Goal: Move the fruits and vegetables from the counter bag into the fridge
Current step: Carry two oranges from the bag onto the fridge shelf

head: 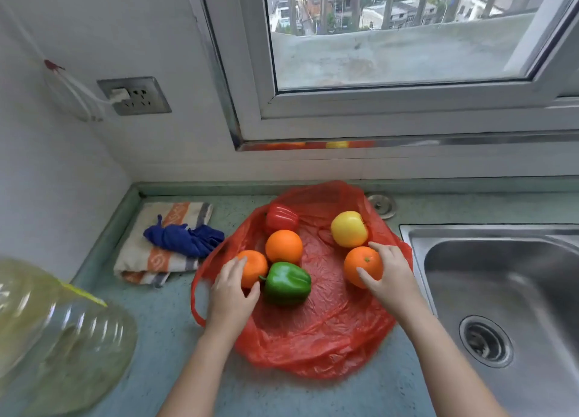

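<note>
Three oranges (284, 246), two peppers (286, 283), one yellow apple (349, 228) on a crinkled red bag (329, 325); left hand (232, 294) and right hand (390, 275) each curl fingers round an orange.

readable text: none is showing | yellow strip (86, 293) on clear plastic bottle (72, 338): blurring past reading | orange-striped cream cloth towel (147, 258): showing woven pattern only, no letters
</note>
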Demonstrator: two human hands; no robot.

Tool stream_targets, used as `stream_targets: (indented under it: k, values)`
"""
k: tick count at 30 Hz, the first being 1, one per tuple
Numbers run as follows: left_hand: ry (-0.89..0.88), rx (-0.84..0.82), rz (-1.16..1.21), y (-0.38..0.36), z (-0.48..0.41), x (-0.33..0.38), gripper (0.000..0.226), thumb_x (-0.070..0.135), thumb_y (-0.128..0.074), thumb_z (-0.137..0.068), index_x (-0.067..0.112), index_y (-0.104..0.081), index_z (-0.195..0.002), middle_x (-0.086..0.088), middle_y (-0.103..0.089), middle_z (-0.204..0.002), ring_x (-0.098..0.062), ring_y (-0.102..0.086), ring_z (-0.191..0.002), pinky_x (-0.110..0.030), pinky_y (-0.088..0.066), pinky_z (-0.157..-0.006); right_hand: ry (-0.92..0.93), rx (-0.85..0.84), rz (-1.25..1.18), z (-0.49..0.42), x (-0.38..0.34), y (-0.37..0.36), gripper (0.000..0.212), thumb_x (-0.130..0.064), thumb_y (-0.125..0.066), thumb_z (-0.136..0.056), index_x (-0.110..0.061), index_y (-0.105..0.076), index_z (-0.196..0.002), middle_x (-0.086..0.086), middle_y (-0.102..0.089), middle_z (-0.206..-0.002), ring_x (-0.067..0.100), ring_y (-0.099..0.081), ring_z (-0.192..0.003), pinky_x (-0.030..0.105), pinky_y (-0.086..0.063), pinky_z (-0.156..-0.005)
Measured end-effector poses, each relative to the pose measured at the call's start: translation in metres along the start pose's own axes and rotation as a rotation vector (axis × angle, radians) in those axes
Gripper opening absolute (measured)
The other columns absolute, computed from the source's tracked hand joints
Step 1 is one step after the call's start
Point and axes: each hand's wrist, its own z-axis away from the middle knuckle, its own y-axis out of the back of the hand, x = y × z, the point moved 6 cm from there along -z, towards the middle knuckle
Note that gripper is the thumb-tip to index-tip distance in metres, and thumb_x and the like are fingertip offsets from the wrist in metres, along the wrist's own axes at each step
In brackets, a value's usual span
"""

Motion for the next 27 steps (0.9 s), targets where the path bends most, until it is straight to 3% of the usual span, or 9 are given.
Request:
stream_targets:
  k: [9, 19, 27]
  values:
    - [0.01, -0.041, -0.042, -0.014, -0.028, -0.018, 0.059, 0.017, -0.07, -0.078, 0.006, -0.046, -0.132, -0.013, -0.043, -0.138, -0.028, -0.037, -0.128, -0.033, -0.026, -0.106, -0.027, 0.007, 0.058, -0.012, 0.016, -0.019, 0.06, -0.021, -0.077, -0.071, -0.01, -0.053, -0.125, 0.013, -0.049, -0.123, 0.03, -0.044, -0.116, 0.036, -0.038, -0.092]
    - [0.059, -0.102, -0.005, -0.027, -0.042, -0.031, 0.075, 0.023, -0.075, -0.072, 0.013, -0.038, -0.137, -0.012, -0.039, -0.138, -0.028, -0.036, -0.127, -0.038, -0.029, -0.105, -0.068, -0.008, 0.024, -0.011, 0.022, -0.032, 0.073, -0.027, -0.077, -0.071, -0.02, -0.043, -0.135, 0.011, -0.039, -0.132, 0.028, -0.039, -0.121, 0.037, -0.036, -0.098]
    - [0.093, -0.063, 0.034, -0.02, -0.038, -0.032, 0.076, 0.024, -0.078, -0.069, 0.015, -0.041, -0.134, -0.01, -0.042, -0.134, -0.028, -0.04, -0.124, -0.04, -0.034, -0.102, -0.058, 0.013, -0.064, -0.007, 0.015, -0.032, 0.072, -0.021, -0.079, -0.068, -0.016, -0.046, -0.132, 0.012, -0.044, -0.125, 0.026, -0.042, -0.117, 0.03, -0.031, -0.098]
